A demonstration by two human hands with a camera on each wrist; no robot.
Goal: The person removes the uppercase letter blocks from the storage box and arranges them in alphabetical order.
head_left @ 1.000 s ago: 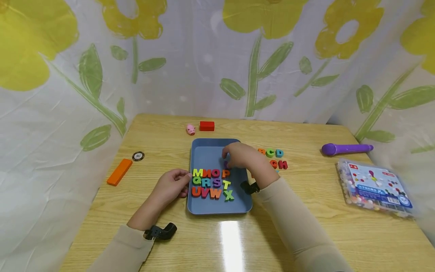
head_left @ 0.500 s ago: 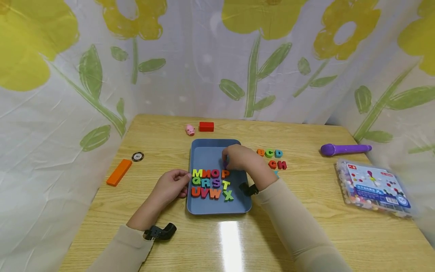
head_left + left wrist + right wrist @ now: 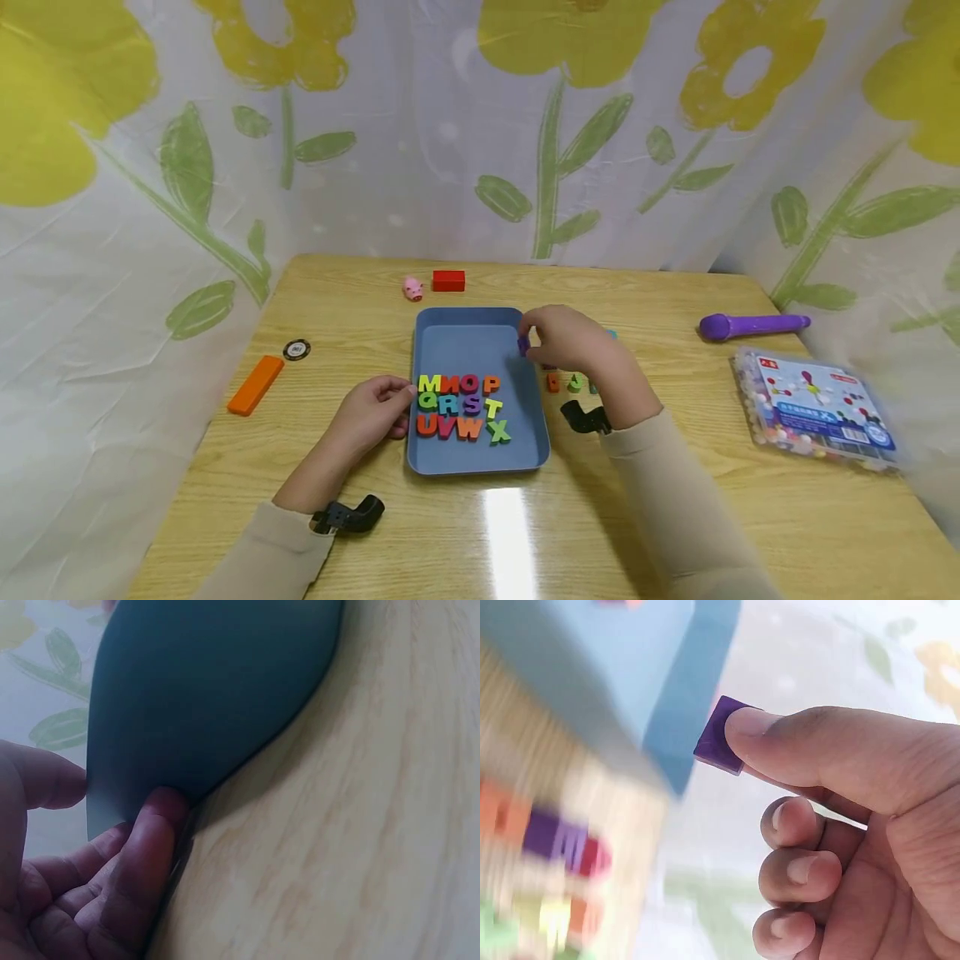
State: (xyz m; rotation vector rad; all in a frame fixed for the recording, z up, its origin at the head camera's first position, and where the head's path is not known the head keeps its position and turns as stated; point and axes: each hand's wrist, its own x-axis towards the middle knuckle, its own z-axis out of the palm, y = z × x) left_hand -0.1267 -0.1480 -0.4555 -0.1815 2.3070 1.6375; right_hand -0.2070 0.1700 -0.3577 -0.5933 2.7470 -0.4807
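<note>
At the right rim of the blue tray [image 3: 480, 457], my right hand [image 3: 566, 340] pinches a small purple letter piece [image 3: 724, 735] between thumb and index finger; its other fingers are curled in the right wrist view. Which letter it is stays hidden. My left hand [image 3: 375, 408] holds the tray's left side, the thumb at the rim and curled fingers against the outer wall [image 3: 202, 697]. Rows of coloured letters lie inside the tray, from a yellow M [image 3: 430, 383] to an orange P [image 3: 491, 384], down to a green X [image 3: 498, 432].
Right of the tray lie more letters, including an orange one [image 3: 552, 382] and a green J [image 3: 574, 382], partly hidden by my right hand. Farther off are a purple microphone [image 3: 753, 326], a bead box [image 3: 821, 408], a pink pig [image 3: 412, 288], a red block [image 3: 448, 281] and an orange block [image 3: 256, 385].
My right hand has moved right from over the tray's inside to its right rim, with the purple letter piece between its fingers. The left hand stays at the tray's side.
</note>
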